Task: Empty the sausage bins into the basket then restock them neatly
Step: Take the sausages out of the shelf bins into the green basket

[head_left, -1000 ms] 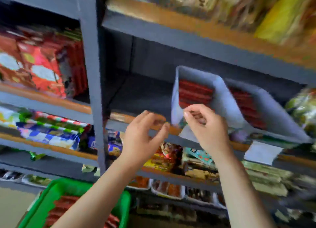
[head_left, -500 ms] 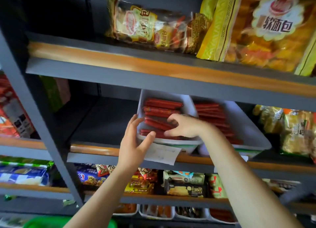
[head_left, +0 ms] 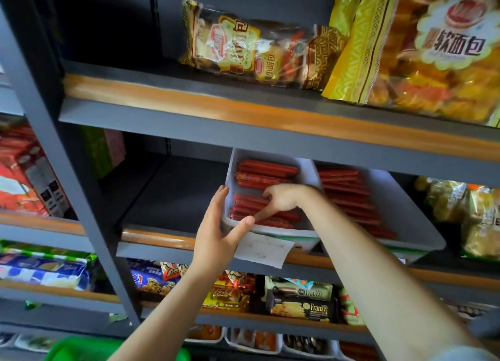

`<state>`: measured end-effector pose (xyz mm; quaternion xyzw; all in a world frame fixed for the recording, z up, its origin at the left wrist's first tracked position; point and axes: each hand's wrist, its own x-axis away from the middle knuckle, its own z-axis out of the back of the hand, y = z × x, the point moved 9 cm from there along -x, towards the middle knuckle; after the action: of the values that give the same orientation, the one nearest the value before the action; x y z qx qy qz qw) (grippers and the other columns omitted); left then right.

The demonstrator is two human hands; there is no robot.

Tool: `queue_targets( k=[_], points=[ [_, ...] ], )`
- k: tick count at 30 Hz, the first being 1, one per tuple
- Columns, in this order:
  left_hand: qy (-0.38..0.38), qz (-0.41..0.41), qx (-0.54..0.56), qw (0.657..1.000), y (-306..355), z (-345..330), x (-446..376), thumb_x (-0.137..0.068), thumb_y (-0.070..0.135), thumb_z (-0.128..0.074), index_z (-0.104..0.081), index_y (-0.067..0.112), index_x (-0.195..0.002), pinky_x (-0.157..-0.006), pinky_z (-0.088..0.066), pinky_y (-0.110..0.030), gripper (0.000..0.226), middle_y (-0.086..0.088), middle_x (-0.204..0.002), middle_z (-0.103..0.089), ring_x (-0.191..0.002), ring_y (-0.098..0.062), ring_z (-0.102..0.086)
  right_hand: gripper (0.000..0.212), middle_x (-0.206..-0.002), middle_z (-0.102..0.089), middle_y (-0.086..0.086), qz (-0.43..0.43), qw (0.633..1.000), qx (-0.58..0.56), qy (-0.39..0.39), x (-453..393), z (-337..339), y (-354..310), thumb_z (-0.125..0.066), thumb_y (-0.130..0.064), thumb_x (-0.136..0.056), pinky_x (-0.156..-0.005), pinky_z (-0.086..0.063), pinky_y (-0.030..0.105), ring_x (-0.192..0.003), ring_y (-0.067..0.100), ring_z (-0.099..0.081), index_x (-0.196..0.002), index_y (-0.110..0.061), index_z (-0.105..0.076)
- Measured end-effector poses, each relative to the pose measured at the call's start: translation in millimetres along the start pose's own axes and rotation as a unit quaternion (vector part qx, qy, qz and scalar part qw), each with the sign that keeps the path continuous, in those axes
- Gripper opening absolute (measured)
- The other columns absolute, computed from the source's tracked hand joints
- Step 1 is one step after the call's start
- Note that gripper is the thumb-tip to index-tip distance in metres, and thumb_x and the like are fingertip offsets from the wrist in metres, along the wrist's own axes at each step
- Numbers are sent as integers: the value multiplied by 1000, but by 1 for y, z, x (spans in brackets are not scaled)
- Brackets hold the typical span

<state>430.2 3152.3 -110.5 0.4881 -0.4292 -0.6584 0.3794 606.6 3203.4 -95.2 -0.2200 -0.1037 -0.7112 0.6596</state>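
Sausages [head_left: 266, 214] in left bin [head_left: 270, 229]: right hand [head_left: 284, 199] pinches one; left hand [head_left: 217, 232], fingers straight, steadies the corner. Advise lining rows parallel, bin held still.

Dim shelf recesses, soft focus, edges warped

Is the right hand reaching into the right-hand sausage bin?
No, the right hand is inside the left bin, fingers on its sausages.
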Motion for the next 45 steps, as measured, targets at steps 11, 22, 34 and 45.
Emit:
queue_targets(
  k=[11,22,34,45],
  points=[
    [0,44,9,999,-8,-1,2,-65,83,-64,-23,41,-151,-106,-47,-48,104,13,-150,-43,-136,-11,-45,47,-90,-73,-2,6,998,-56,-38,0,-8,-3,-73,-64,-71,-70,-47,29,-85,17,-68,-91,-22,-72],
    [-7,57,4,998,-3,-1,4,-72,66,-65,-25,37,-153,-105,-48,-48,95,26,-141,-37,-137,-8,-39,36,-95,-74,14,14,989,-139,-56,11,-9,7,-79,-22,-71,-83,-59,46,-90,32,-72,-101,-6,-68],
    [-18,63,-15,998,7,2,5,-83,52,-65,-25,32,-153,-106,-41,-30,84,22,-141,-35,-128,1,-34,41,-74,-54,6,146,868,-473,-36,101,16,-20,-71,-23,-82,-42,-34,20,-50,12,-44,-112,0,-57],
    [44,213,368,904,-31,64,78,-94,44,-58,-58,-6,-120,-75,-51,-32,57,-15,-100,-69,-85,-24,-65,23,-74,-59,8,192,829,-520,-74,95,-90,-155,-71,-17,-85,-46,-42,21,-55,13,-52,-103,-8,-62]
  ],
)
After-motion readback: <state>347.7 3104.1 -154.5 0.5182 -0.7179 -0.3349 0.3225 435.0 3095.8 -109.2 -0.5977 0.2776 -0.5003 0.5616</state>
